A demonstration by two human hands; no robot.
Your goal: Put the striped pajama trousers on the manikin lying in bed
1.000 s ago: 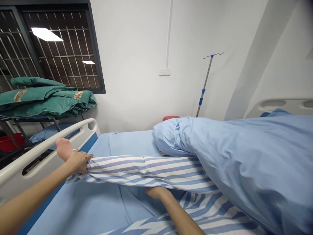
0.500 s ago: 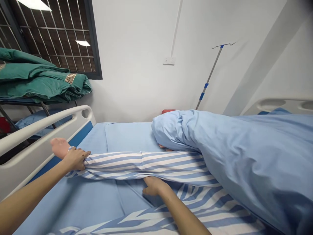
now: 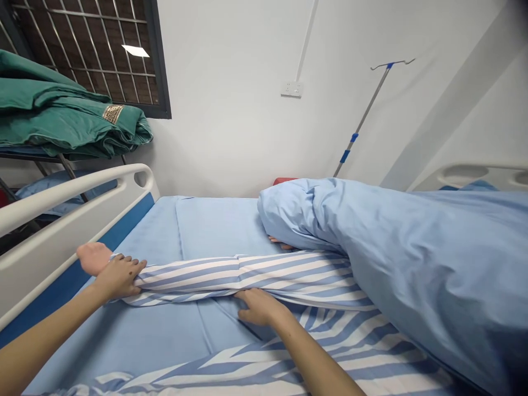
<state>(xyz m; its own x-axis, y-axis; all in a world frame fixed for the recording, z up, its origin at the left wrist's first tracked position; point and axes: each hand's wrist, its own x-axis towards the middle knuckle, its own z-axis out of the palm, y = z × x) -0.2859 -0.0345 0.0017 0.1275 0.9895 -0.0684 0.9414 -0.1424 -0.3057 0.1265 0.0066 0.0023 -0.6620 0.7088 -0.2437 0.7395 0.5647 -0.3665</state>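
Note:
A leg in blue-and-white striped trousers [image 3: 289,275] lies stretched across the bed, with a bare, pinkish foot [image 3: 94,258] at its left end. My left hand [image 3: 119,276] is closed round the trouser cuff at the ankle, its fingers over the top. Near the middle of that leg, my right hand [image 3: 259,307] grips the lower edge of the striped cloth; its thumb shows, while some fingertips are hidden. More striped cloth [image 3: 247,368] spreads in the foreground. A light blue quilt [image 3: 396,247] covers the right side, and fingertips [image 3: 280,242] peek out beneath its fold.
Under the leg is a light blue bed sheet [image 3: 218,220]. A pale bed rail [image 3: 74,220] runs along the left. Folded green bedding [image 3: 74,121] sits on a rack beside the window. An IV pole [image 3: 365,118] stands behind the quilt, near the wall.
The view has shifted slightly. The foot, the ankle and my left hand are a little further left and lower on the bed. My right hand stays at mid-leg, with more of its fingers showing.

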